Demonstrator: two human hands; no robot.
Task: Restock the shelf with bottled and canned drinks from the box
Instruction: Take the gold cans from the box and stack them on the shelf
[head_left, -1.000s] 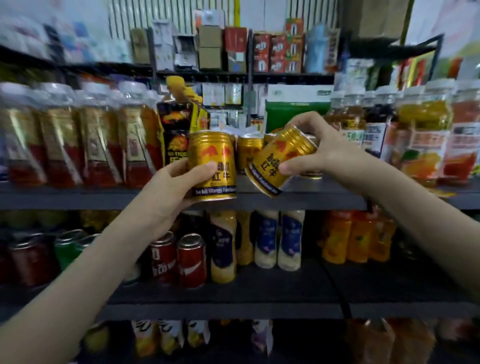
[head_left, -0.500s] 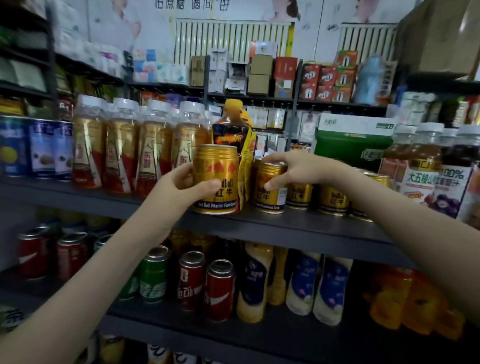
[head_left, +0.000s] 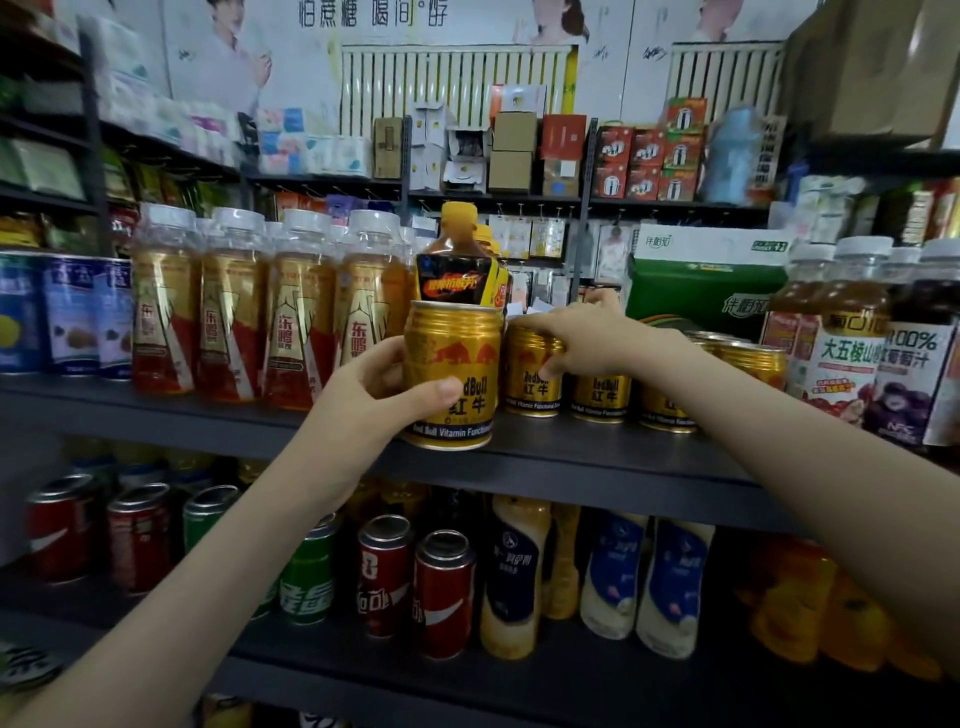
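Dark shelf (head_left: 597, 460) | left hand (head_left: 371, 402) grips gold can (head_left: 460, 358) | right hand (head_left: 589, 338) grips second can (head_left: 530, 387)

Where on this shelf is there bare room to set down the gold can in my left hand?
A bare strip of shelf runs in front of the standing gold cans, between your held can and the juice bottles on the right. Left of it, the red-and-gold bottles stand packed side by side.

"RedBull", "Red Bull Vitamin" on gold can (head_left: 451, 374)
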